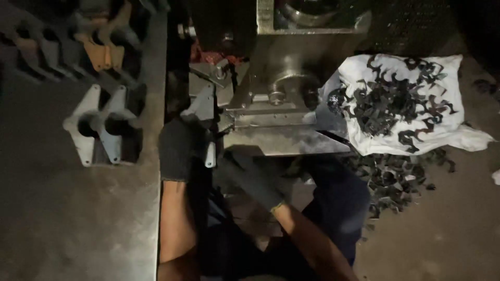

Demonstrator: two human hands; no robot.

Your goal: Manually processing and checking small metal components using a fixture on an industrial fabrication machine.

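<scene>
Head view looks straight down in dim light on a grey sheet-metal workbench (78, 224) that fills the left side. At its ten o'clock lie rows of flat grey metal brackets with round cut-outs (101, 127), some of them rust-orange further back.

Right of the bench edge, at twelve o'clock, stands a grey steel press machine (284, 99) with a bright slanted plate at its front. The left hand (179, 148), in a dark knit glove, comes up from six o'clock on a bare forearm and is closed around a flat pale-grey metal piece (208, 136) at the machine's left side; the piece's lower tip pokes out below the glove.

Next, the right hand (250, 179), also gloved (grey, with a yellowish cuff), reaches from five o'clock toward eleven, under the machine's front plate. Its fingertips are in shadow, so whether it grips anything cannot be told. Dark blue trousers show beneath both arms.

At two o'clock a white cloth sack (442, 135) lies open on the brown concrete floor (448, 234), heaped with dark curved metal offcuts (396, 99); more spill onto the floor at four o'clock.
</scene>
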